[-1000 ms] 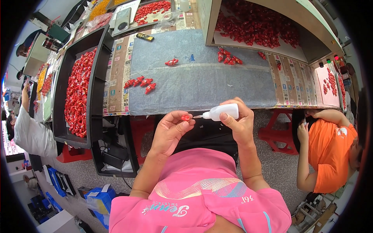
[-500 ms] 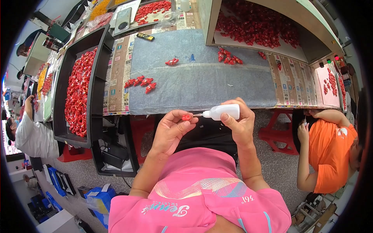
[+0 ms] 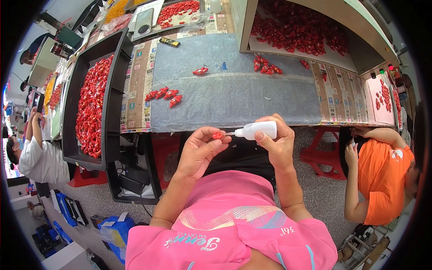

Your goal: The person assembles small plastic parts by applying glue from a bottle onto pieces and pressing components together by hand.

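My left hand [image 3: 200,150] pinches a small red plastic piece [image 3: 218,136] between thumb and fingertips, just off the table's front edge. My right hand [image 3: 278,140] is wrapped round a white squeeze bottle [image 3: 258,131], held on its side. The bottle's thin nozzle points left and its tip reaches the red piece; whether it touches or enters it is too small to tell. On the grey mat [image 3: 234,105] ahead lie several red pieces [image 3: 167,93] at the left, a single one [image 3: 200,71] farther back and a cluster [image 3: 266,66] at the far right.
A black tray [image 3: 114,96] full of red pieces stands at the left. An open-fronted box [image 3: 245,27] holding a red heap is at the back right. A lighter [image 3: 169,42] and a phone [image 3: 143,23] lie at the back left. A person in orange [image 3: 382,175] sits at the right, another in white [image 3: 42,159] at the left.
My hands and the bottle hold nearly the same place, the nozzle still at the red piece. The person at the left has raised their hands.
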